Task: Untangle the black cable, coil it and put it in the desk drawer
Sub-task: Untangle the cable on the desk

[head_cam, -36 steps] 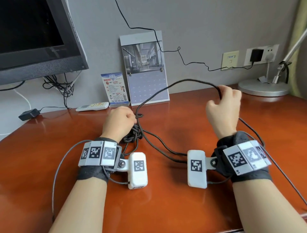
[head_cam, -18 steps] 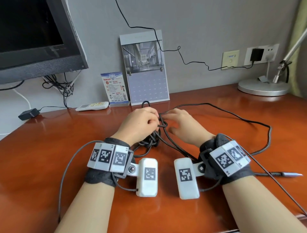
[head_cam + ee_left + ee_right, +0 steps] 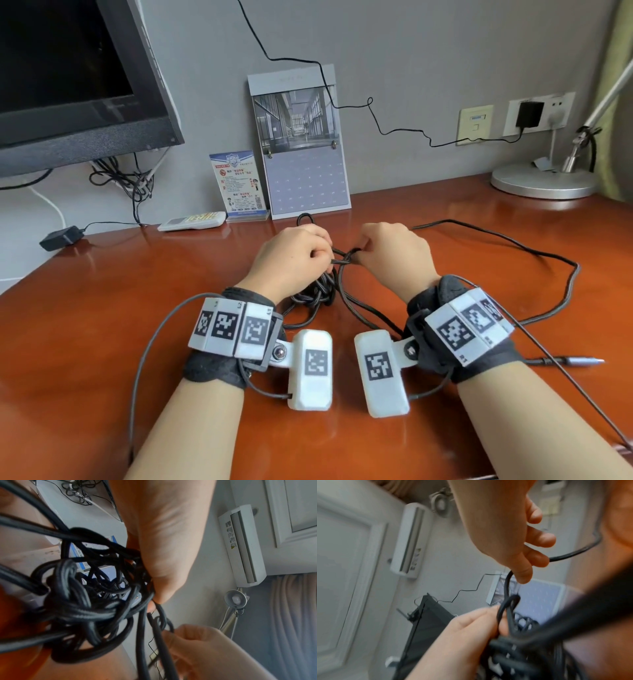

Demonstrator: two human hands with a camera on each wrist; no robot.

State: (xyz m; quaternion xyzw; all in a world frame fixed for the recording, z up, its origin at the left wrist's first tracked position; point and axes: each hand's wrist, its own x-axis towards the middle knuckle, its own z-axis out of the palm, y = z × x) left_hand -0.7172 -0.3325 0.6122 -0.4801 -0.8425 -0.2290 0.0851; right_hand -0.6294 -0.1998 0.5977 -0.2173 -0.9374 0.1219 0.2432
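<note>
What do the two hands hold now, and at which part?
Both hold the black cable: the left hand grips strands at the knotted bundle, the right hand pinches a loop beside the knot.

The black cable (image 3: 493,240) is lying on my brown desk (image 3: 102,325), and it is still all tangled. A fat knot of loops is bunching up under my left hand (image 3: 291,260). One small loop is poking out behind my fingers. A twisted bit is stretching between my left hand and my right hand (image 3: 394,253). From there one long piece is running off to the right in a big bend and curling back toward me. Its silver plug (image 3: 579,360) is resting flat near my right wrist.
</note>
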